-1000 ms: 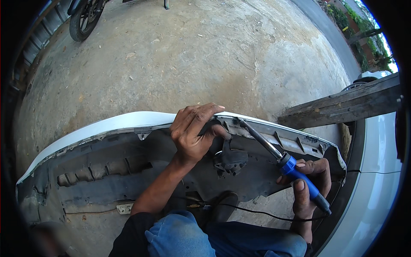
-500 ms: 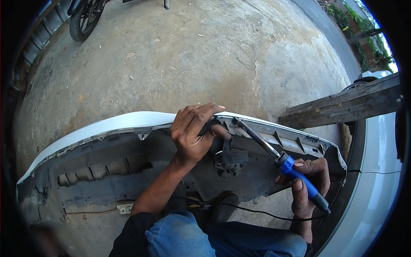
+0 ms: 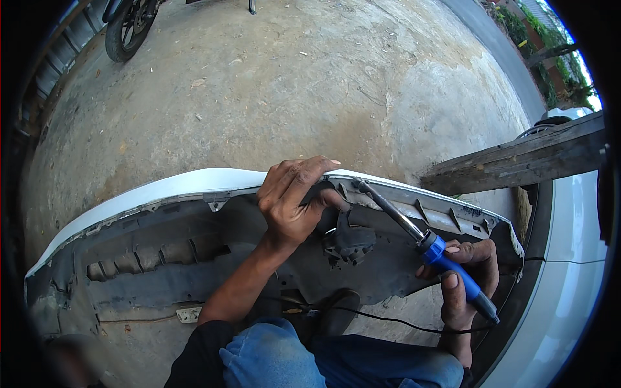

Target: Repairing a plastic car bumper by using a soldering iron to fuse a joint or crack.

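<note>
A white car bumper [image 3: 213,179] stands in front of me, its dark inner side toward me. My left hand [image 3: 292,200] grips its upper edge, fingers over the outer face and thumb on the inside. In my right hand [image 3: 462,278] is a soldering iron [image 3: 446,258] with a blue handle and a metal shaft, slanting up and left. Its tip meets the bumper's inner edge just right of my left hand. Below that spot a round black fitting [image 3: 349,244] is fixed inside the bumper. The black cord [image 3: 388,318] runs from the handle leftward past my legs.
A wooden beam [image 3: 517,155] juts in from the right above the bumper. Beside it stands a white car body [image 3: 572,258]. A motorcycle wheel [image 3: 129,32] rests on the concrete floor [image 3: 259,97] at far left. Near my left forearm lies a power strip [image 3: 188,315].
</note>
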Motion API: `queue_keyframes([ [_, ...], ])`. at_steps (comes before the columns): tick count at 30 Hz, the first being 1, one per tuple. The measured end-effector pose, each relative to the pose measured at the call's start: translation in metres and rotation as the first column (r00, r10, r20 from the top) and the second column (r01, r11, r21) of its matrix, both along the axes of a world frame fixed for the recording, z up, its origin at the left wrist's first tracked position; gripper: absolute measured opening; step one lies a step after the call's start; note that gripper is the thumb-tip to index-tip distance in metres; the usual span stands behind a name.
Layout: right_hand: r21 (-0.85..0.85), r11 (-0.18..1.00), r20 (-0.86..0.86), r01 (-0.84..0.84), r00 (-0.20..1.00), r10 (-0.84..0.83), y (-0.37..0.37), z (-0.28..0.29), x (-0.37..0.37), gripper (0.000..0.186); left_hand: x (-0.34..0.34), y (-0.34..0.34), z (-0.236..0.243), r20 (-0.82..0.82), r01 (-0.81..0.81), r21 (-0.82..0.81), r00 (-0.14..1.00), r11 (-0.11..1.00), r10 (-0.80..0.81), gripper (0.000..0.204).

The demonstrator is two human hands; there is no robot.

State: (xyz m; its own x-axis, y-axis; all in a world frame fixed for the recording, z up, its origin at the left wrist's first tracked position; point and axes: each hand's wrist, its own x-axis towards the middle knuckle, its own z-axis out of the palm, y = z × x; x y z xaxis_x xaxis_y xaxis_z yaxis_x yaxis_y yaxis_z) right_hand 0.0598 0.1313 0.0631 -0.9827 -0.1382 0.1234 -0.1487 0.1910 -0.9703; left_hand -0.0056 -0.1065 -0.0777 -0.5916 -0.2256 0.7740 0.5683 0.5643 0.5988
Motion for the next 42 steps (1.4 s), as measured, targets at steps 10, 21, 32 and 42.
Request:
queue_keyframes([
  [10, -0.017, 0.999, 0.017, -0.028, 0.999, 0.028, -0.006, 0.001, -0.002, 0.035, 0.001, 0.000, 0.000, -0.004, -0.004, -0.006, 1.000, 1.000, 0.004, 0.044],
  [21, 0.026, 0.999, -0.026, -0.042, 0.999, 0.043, -0.012, 0.011, -0.005, 0.036, 0.000, -0.001, 0.002, -0.002, -0.007, -0.006, 1.000, 1.000, 0.007, 0.043],
  [32, 0.104, 0.991, -0.026, -0.085, 0.996, 0.088, -0.017, 0.024, -0.033, 0.036, 0.001, -0.002, -0.002, 0.019, -0.006, -0.011, 1.000, 1.000, 0.006, 0.045],
  [42, 0.126, 0.984, 0.010, -0.129, 0.992, 0.128, -0.020, 0.030, -0.051, 0.039, 0.001, -0.002, -0.001, 0.017, -0.007, -0.005, 1.000, 1.000, 0.007, 0.046],
])
